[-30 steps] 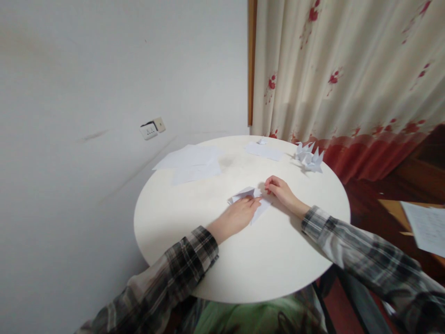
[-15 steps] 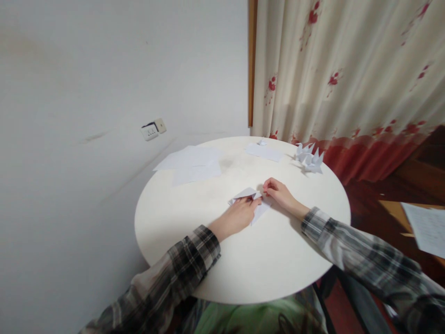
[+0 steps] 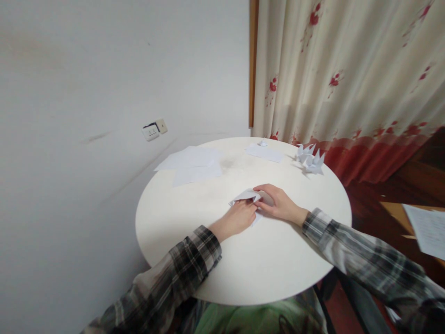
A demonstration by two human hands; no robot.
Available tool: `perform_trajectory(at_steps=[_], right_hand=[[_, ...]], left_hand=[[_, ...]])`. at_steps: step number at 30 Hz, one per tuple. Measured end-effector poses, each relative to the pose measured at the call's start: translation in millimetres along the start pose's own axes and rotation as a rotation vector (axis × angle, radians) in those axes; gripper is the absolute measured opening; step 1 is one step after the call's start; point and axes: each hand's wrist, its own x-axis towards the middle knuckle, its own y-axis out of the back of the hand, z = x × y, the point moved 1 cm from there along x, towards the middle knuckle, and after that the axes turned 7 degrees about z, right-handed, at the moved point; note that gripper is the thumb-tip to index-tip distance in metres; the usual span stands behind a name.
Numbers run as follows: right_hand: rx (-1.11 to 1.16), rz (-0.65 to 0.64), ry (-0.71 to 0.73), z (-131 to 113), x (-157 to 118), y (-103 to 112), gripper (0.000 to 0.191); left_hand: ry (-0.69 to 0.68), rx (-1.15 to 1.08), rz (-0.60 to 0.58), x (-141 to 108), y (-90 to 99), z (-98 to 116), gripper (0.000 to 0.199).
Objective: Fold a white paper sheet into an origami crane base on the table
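A folded sheet of white paper (image 3: 246,195) lies on the round white table (image 3: 194,213), partly covered by both hands. My left hand (image 3: 239,218) holds it down from the near left, its fingertips hidden beneath a raised flap. From the right, my right hand (image 3: 279,202) curves around the same paper, with thumb and fingers gripping its right-hand edge beside the left fingertips. The paper's lower corner shows below the hands.
Loose white sheets (image 3: 194,163) overlap at the table's far left. Another sheet (image 3: 266,152) lies at the back with a small folded paper piece (image 3: 263,143) on it. Several folded paper cranes (image 3: 313,162) stand at the far right. A wall is at the left, a curtain (image 3: 347,69) behind.
My right hand has shifted left and spread its thumb and fingers around the paper's right edge. My left hand stays nearly still on the paper.
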Motion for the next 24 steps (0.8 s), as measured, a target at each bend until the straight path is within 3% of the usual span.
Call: perform_trajectory(at_steps=[5, 13, 24], right_hand=[[-0.096, 0.032, 0.057, -8, -2, -4, 0.035], [-0.162, 0.045, 0.093, -2, -4, -12, 0.028], [-0.171, 0.050, 0.053, -4, -4, -14, 0.030]], left_hand=[[-0.013, 0.025, 0.011, 0, -3.1, 0, 0.025], [-0.010, 0.094, -0.040, -1, -6.0, 0, 0.019], [-0.019, 0.096, -0.011, 0, 0.0, 3, 0.022]])
